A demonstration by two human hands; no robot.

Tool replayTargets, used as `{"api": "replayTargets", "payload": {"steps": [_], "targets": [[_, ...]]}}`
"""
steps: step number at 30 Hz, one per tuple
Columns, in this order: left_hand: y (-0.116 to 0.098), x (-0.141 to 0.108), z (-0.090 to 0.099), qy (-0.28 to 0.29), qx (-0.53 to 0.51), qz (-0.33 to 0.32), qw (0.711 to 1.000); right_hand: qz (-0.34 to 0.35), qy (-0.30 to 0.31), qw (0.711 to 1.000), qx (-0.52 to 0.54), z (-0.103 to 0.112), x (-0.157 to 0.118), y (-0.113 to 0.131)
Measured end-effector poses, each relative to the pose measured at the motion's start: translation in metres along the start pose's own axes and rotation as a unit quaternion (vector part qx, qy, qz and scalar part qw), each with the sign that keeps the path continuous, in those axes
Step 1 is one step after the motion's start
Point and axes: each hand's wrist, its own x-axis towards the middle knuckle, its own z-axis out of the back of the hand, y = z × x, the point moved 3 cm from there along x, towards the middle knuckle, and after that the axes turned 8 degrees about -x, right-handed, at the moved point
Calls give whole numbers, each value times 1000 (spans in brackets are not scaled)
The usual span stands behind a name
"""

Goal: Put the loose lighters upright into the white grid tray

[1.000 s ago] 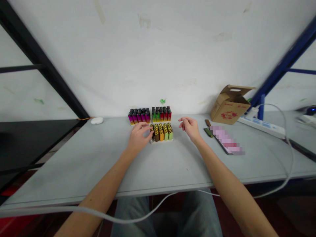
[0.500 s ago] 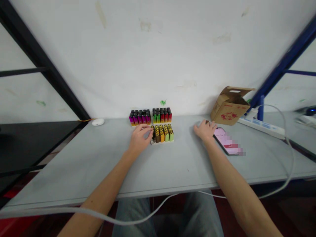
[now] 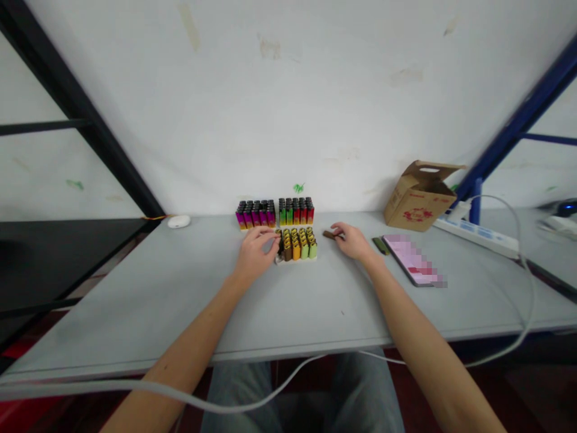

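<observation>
A low white tray [image 3: 295, 260] in the middle of the table carries several upright lighters [image 3: 296, 248] in brown, orange and pale green. My left hand [image 3: 258, 252] is at the tray's left end, thumb and fingers closed on that end; the fingertips partly cover the dark lighters there. To the right of the tray, my right hand [image 3: 354, 242] pinches a brown lighter [image 3: 330, 234], which lies nearly flat and points left. A dark green lighter [image 3: 381, 245] lies on the table between my right wrist and the phone.
Behind the tray stand a block of purple lighters [image 3: 255, 214] and a block of green and red ones [image 3: 296, 211]. A phone [image 3: 412, 260], an open cardboard box [image 3: 417, 201] and a power strip [image 3: 480, 236] are on the right. A white case [image 3: 179, 222] lies left; a white cable [image 3: 534, 288] crosses the table edge.
My right hand has moved left from beside the phone toward the tray, bringing the brown lighter. The green lighter is now uncovered. My left hand has stayed at the tray.
</observation>
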Motion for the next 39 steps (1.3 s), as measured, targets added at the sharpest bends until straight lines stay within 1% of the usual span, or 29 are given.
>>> {"api": "replayTargets", "payload": {"steps": [2,4,6,8,10,11,13,16,19,22,24,25,26,27,29,30,31,32,34,36,38,39], "targets": [[0,0,0,-1,3,5,1000,-2,-25,1000,-16,3,-2,0],[0,0,0,-3,5,5,1000,-42,-56,996,-51,7,-4,0],[0,0,0,-3,3,1,1000,-94,-68,990,-86,8,-7,1],[0,0,-1,-3,-2,-4,1000,-138,-62,982,-115,7,-9,5],[1,-1,-1,-2,-4,-8,1000,-162,-48,976,-135,4,-9,11],[1,-1,-2,-2,-4,-10,1000,-162,-41,976,-140,2,-9,14],[1,-1,-2,-2,-2,-12,1000,-139,-27,980,-138,-2,-7,18],[1,-1,-2,-1,1,-14,1000,-96,-2,991,-91,-6,-4,20],[0,-1,-2,0,3,-16,1000,-95,5,995,-32,-9,-4,17],[0,-1,-1,0,8,-8,1000,-113,-36,992,37,-9,-3,13],[-1,0,0,-4,13,3,1000,-126,-82,980,134,-7,-1,10],[-1,0,1,-6,17,9,1000,-135,-98,964,207,-6,1,9],[-1,0,1,-8,21,15,1000,-146,-105,939,293,-5,3,8],[-1,0,2,-10,24,21,999,-156,-105,905,382,-5,4,8],[-1,1,2,-10,21,30,999,-162,-89,822,539,-3,7,11],[-1,1,3,-10,16,35,999,-160,-79,783,595,-2,7,14],[-1,1,3,-11,11,39,999,-156,-69,751,638,0,6,16],[-1,1,3,-13,7,44,999,-154,-55,726,668,2,6,19],[0,1,4,-14,6,56,998,-154,-15,691,707,4,3,24],[3,0,4,-1,6,69,998,-155,17,672,724,5,0,28],[7,-1,4,36,-10,88,995,-167,28,663,729,6,-1,30],[10,-2,2,73,-21,99,992,-177,27,660,730,6,-2,30]]}}
